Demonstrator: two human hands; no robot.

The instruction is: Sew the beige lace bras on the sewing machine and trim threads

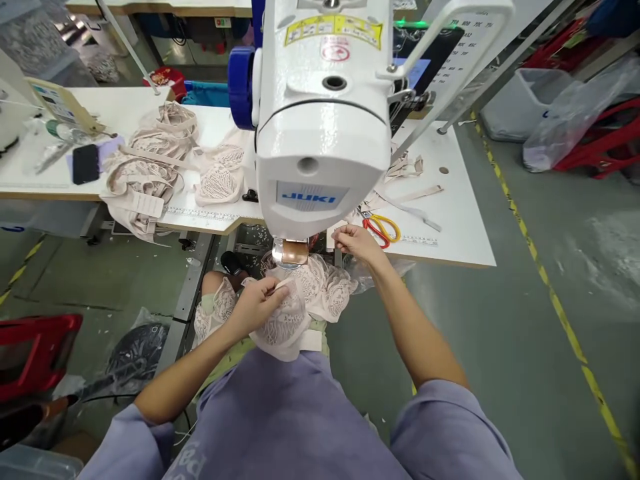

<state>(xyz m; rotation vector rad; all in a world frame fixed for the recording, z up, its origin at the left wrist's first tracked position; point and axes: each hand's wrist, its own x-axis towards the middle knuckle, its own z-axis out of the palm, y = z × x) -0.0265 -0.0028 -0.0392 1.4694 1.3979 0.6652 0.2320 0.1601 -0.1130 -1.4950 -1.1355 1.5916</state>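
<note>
A white JUKI sewing machine (320, 113) stands on the white work table (460, 220), its head filling the middle of the view. Below it, over my lap, my left hand (257, 305) is closed, pinching a beige lace garment piece (320, 290). At the table's front edge, just right of the machine's foot, my right hand (356, 241) is closed on another edge of the same lace. The needle area is hidden behind the machine head.
A pile of beige lace pieces (160, 160) lies on the table's left side, beside a black phone (85, 163). Red-and-yellow scissors (383, 228) lie near my right hand. Red stools (35, 350), bags and a grey bin (520, 100) stand on the floor.
</note>
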